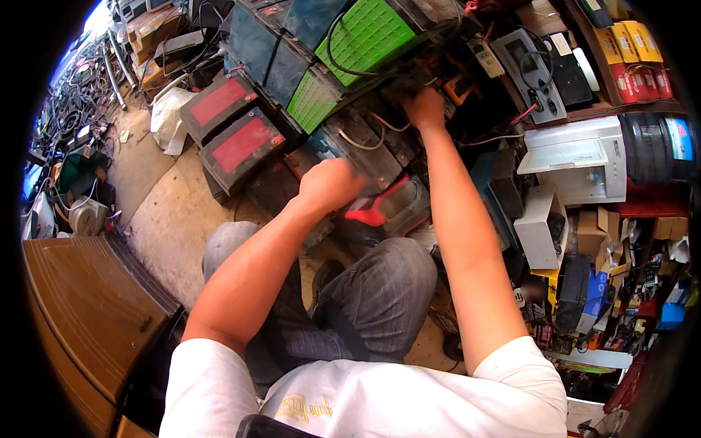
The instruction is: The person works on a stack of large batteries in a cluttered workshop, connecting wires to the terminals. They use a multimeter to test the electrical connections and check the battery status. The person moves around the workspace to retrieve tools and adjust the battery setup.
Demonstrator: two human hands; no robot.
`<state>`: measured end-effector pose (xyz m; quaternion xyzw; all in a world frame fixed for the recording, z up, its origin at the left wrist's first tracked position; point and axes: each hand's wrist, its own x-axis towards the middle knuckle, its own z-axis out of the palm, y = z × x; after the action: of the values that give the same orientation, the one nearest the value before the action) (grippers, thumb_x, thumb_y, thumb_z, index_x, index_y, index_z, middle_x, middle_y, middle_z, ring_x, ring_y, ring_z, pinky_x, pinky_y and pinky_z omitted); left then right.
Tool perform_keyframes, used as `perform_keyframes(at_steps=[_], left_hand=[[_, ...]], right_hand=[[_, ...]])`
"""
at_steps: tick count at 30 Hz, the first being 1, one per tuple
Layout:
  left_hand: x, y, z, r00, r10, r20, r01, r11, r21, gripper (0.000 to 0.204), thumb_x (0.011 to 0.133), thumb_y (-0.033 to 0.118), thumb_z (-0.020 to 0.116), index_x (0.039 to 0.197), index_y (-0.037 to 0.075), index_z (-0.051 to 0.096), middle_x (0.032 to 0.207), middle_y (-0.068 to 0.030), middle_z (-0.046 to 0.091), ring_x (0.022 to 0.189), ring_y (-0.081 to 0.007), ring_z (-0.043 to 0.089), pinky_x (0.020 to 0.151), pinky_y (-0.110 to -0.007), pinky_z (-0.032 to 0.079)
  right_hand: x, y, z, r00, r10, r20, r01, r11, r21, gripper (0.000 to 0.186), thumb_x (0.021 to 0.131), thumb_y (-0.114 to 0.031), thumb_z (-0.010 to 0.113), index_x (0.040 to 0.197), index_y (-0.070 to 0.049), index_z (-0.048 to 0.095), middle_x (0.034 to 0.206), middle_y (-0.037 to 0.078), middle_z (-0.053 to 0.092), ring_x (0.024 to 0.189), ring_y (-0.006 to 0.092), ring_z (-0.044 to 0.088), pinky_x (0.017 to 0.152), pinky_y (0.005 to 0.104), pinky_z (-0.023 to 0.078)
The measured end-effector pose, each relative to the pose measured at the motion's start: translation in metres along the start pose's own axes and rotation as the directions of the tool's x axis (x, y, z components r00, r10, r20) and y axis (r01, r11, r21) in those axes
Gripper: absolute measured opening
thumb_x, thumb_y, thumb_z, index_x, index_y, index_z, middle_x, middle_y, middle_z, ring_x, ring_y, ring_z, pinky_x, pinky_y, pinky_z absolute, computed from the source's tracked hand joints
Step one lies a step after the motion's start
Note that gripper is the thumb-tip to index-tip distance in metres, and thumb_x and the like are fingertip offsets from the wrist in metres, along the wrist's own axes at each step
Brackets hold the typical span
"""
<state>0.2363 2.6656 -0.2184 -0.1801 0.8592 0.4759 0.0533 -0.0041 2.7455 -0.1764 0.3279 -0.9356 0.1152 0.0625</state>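
My left hand (332, 182) is curled closed and slightly blurred over dark, dusty battery-like blocks with a red-edged one (394, 204) just below it; what it holds, if anything, I cannot make out. My right hand (423, 109) reaches farther up, fingers bent into shadow beside an orange item (456, 86) and a dark block; its grip is hidden. Short cables (361, 142) cross the blocks between my hands. Dark cases with green grilles (365, 36) stand above, and two dark batteries with red labels (234, 150) lie to the left.
Stacked electronics, a grey meter (522, 66), a white appliance (569, 157) and boxes (591, 230) crowd the right. A brown cabinet (87, 306) stands at lower left. Cable heaps (69, 109) border the floor (161, 212). My bent legs (372, 299) are below my hands.
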Motion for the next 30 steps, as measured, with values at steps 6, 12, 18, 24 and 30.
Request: perform_keyframes(at_steps=[6,12,18,24,30], left_hand=[[0.0,-0.007,0.002,0.999,0.033,-0.034,-0.033,0.999,0.016,0.04,0.08,0.039,0.057,0.07,0.001,0.064,0.058,-0.0122,0.062,0.061,-0.0252,0.064,0.062,-0.037,0.05],[-0.002,-0.007,0.0,1.0,0.019,-0.025,-0.018,1.0,0.015,0.04,0.08,0.039,0.057,0.071,0.001,0.065,0.058,-0.0124,0.062,0.062,-0.0253,0.064,0.062,-0.037,0.05],[-0.001,-0.009,0.002,0.999,0.025,-0.031,-0.025,1.0,-0.006,0.04,0.079,0.039,0.057,0.071,0.0,0.064,0.06,-0.014,0.062,0.064,-0.0277,0.064,0.063,-0.039,0.05],[0.0,-0.012,0.004,0.998,0.037,-0.055,-0.037,0.999,0.014,0.04,0.079,0.039,0.057,0.07,0.0,0.064,0.062,-0.0153,0.062,0.065,-0.0294,0.063,0.064,-0.04,0.05],[0.001,-0.01,0.0,0.999,0.029,-0.021,-0.028,0.999,0.015,0.04,0.079,0.039,0.058,0.07,0.0,0.064,0.061,-0.0152,0.062,0.064,-0.0286,0.064,0.063,-0.039,0.05]], right_hand=[[-0.008,0.002,0.004,0.996,-0.036,0.082,0.044,0.994,-0.097,0.029,0.074,-0.016,0.063,0.099,-0.002,0.063,0.093,0.023,0.061,0.089,0.0405,0.058,0.075,0.0468,0.048],[-0.021,-0.011,0.01,0.989,0.114,0.093,-0.101,0.986,-0.132,0.029,0.072,-0.01,0.061,0.099,-0.001,0.062,0.094,0.022,0.062,0.091,0.0389,0.059,0.077,0.0463,0.049],[0.001,-0.008,0.011,0.993,-0.021,0.113,0.047,0.97,-0.238,0.024,0.07,-0.016,0.065,0.087,0.001,0.064,0.093,0.022,0.062,0.09,0.0373,0.059,0.075,0.0449,0.049],[0.022,0.002,0.03,0.968,-0.25,0.008,0.248,0.958,-0.146,0.024,0.072,-0.022,0.064,0.082,-0.001,0.065,0.086,0.021,0.062,0.084,0.0372,0.06,0.072,0.0441,0.049],[0.037,0.026,0.051,0.978,-0.19,0.079,0.202,0.962,-0.186,0.025,0.075,-0.026,0.063,0.084,-0.003,0.067,0.083,0.021,0.063,0.08,0.0371,0.06,0.07,0.0443,0.048]])
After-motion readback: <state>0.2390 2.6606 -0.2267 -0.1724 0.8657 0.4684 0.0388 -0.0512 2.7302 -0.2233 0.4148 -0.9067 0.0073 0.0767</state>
